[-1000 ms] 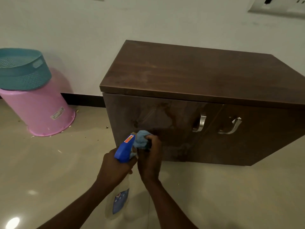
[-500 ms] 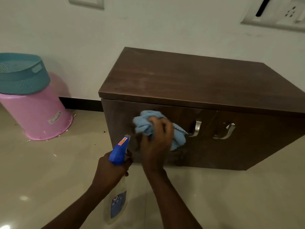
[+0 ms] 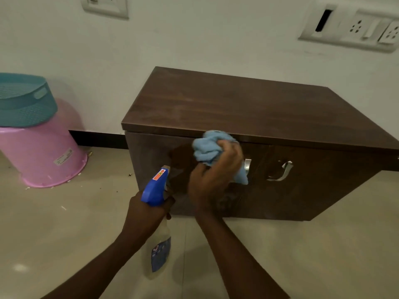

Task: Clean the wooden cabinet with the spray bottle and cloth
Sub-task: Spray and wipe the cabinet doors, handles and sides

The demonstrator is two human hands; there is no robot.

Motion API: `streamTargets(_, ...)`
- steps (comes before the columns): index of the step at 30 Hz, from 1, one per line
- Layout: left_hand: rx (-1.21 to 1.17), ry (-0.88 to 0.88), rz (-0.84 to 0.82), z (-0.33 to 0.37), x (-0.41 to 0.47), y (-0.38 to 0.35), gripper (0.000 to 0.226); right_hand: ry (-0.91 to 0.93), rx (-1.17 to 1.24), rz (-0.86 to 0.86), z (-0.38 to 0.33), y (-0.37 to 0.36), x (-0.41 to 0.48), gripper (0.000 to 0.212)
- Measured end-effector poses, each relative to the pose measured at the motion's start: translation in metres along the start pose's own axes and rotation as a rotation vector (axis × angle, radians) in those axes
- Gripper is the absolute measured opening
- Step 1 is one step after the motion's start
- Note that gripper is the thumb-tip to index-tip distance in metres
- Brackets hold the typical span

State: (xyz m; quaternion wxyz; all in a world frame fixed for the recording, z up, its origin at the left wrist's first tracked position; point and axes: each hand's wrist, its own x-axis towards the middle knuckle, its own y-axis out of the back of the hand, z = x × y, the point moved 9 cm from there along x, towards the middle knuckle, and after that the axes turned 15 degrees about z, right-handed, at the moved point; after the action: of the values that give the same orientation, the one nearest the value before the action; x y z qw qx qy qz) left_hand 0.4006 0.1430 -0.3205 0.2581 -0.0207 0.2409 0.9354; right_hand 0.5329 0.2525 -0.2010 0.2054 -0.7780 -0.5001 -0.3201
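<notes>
- The wooden cabinet (image 3: 237, 108) stands on the floor (image 3: 302, 244) against the wall, at 1 o'clock from the frame's middle. Its two doors are closed.
- The right hand (image 3: 213, 180) has its fingers curled round a bunched light-blue cloth (image 3: 207, 147). It holds the cloth against the upper part of the left door, just under the front edge of the top.
- A tail of the cloth hangs at 5 o'clock from the hand, across the left door's metal handle (image 3: 247, 166). The right door's handle (image 3: 280, 171) is uncovered, at 3 o'clock from it.
- The left hand (image 3: 146, 212) grips the neck of the spray bottle (image 3: 155, 190), at 8 o'clock from the cloth. The blue trigger head points toward the left door, and the clear body hangs below the fist.
- At 9 o'clock from the cabinet, an upturned pink bucket (image 3: 43, 156) carries a teal basket (image 3: 23, 104).
- Socket plates sit on the wall at 11 and 1 o'clock.
</notes>
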Motion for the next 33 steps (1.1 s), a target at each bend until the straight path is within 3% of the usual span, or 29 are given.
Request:
streamTargets(3,0.018,-0.054,0.068,0.005,-0.001,0.009,0.010,0.230,0.039,-0.278,-0.013,-0.023,-0.022,0.038)
streamTargets(5,0.021,-0.112,0.107,0.008,-0.003,0.015,0.013,0.225,0.076,-0.230,-0.011,-0.018,-0.010,0.023)
streamTargets(9,-0.015,-0.168,0.158,0.009,-0.003,0.031,0.015,0.157,0.131,-0.089,-0.023,-0.020,0.002,0.035)
streamTargets(13,-0.053,-0.190,0.218,0.007,-0.002,0.045,0.016,0.643,0.096,-0.380,-0.036,-0.056,-0.040,0.042)
streamTargets(16,-0.066,-0.191,0.240,0.002,-0.005,0.055,0.019,0.855,0.059,-0.538,-0.011,-0.058,-0.066,0.037)
streamTargets(19,-0.063,-0.155,0.262,-0.013,-0.008,0.066,0.012,0.856,0.089,-0.690,-0.003,-0.052,-0.075,0.035)
streamTargets(24,-0.054,-0.113,0.319,-0.032,-0.006,0.080,0.020,0.770,0.220,-0.493,-0.066,-0.068,-0.044,0.034)
streamTargets(27,-0.091,-0.070,0.356,-0.039,-0.008,0.080,0.023,0.854,0.254,-0.629,-0.085,-0.095,-0.076,0.048)
streamTargets(33,-0.103,-0.092,0.353,-0.045,-0.013,0.078,0.018,1.083,0.119,-0.921,-0.028,-0.103,-0.142,0.058)
